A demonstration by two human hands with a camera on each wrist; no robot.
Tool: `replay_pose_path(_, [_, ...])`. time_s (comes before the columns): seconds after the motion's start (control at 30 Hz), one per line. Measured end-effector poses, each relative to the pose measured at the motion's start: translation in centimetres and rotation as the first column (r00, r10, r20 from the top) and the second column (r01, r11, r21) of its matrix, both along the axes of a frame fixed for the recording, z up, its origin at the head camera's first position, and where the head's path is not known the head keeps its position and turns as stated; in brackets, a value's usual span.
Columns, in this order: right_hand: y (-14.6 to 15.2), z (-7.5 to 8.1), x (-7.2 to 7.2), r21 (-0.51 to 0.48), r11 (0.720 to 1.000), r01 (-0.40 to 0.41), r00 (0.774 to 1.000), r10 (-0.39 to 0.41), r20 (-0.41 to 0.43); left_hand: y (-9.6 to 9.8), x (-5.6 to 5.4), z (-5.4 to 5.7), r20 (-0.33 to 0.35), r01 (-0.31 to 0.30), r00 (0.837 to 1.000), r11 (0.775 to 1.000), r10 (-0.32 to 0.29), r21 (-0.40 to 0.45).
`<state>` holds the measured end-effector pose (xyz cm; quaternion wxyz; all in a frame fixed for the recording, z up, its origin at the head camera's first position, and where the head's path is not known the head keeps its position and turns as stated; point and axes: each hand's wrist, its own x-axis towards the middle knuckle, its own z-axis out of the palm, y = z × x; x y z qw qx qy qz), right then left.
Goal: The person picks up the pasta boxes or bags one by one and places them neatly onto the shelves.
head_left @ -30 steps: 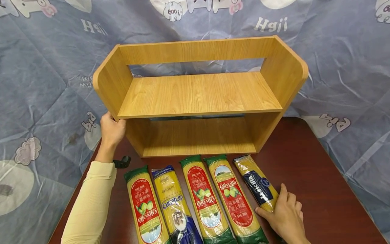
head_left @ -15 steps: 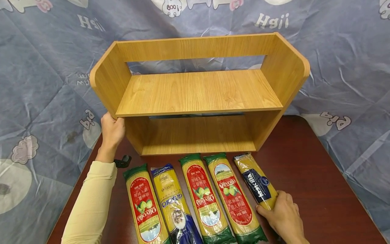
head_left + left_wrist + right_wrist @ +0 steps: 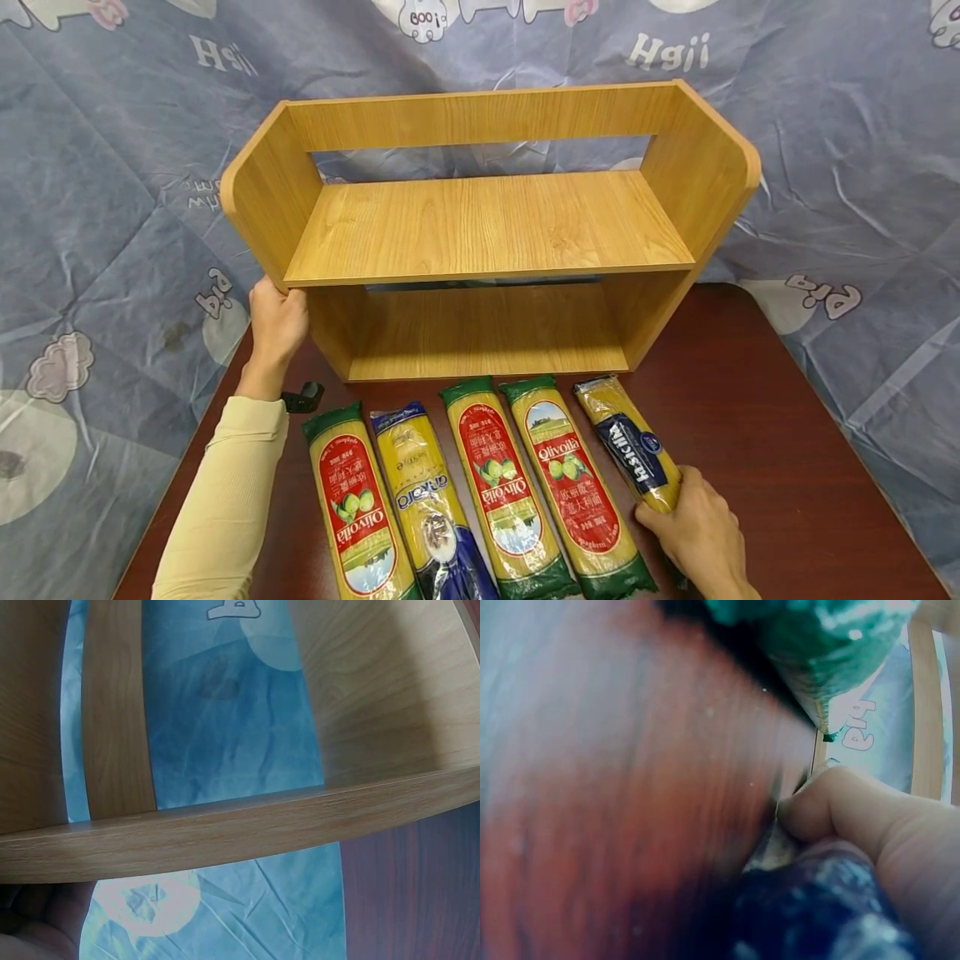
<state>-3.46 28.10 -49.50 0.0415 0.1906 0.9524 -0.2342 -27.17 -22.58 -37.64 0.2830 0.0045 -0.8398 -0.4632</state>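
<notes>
In the head view, my left hand [image 3: 277,321] grips the left side panel of a two-tier wooden shelf [image 3: 487,225]. Part of that hand shows under the panel's edge in the left wrist view, most fingers hidden. At the lower right, my right hand [image 3: 701,529] holds the near end of a spaghetti pack [image 3: 633,446] with a dark blue label, thumb on its left side and fingers over its right. From the right wrist, the thumb [image 3: 840,802] lies against the pack's dark blue end [image 3: 810,907]. The pack's far end lies close to the shelf's front edge.
Several other spaghetti packs lie side by side on the dark red table: red-labelled ones [image 3: 363,508], [image 3: 498,492], [image 3: 573,483] and a yellow-and-blue one [image 3: 435,508]. A blue patterned cloth [image 3: 847,167] hangs behind the shelf. A black wrist strap [image 3: 302,398] sits by the left wrist.
My right hand's fingers, more stretched out a second ago, have curled round the pack's near end. The pack has turned slightly. My left hand stays on the shelf.
</notes>
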Motion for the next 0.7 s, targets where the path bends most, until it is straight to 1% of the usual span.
replay_pose_path(0.13, [-0.03,-0.02,0.23,-0.003,1.000,-0.003,0.999,0.003,-0.035,-0.05,0.22,0.15,0.022,0.009,1.000,1.000,-0.009,-0.005])
replay_pose_path(0.27, [0.03,0.02,0.35,-0.010,1.000,-0.003,0.999,0.003,-0.045,-0.11,0.47,0.01,0.043,0.019,0.999,1.000,-0.019,-0.015])
replay_pose_path(0.43, [0.06,0.11,0.38,-0.014,1.000,-0.007,0.999,0.006,-0.037,-0.28,0.53,-0.15,0.033,0.026,0.999,1.000,-0.026,-0.016])
replay_pose_path(0.7, [0.11,0.47,0.56,-0.021,1.000,0.007,0.999,-0.008,-0.037,-0.14,0.59,0.25,0.029,0.050,0.998,0.999,-0.050,-0.004])
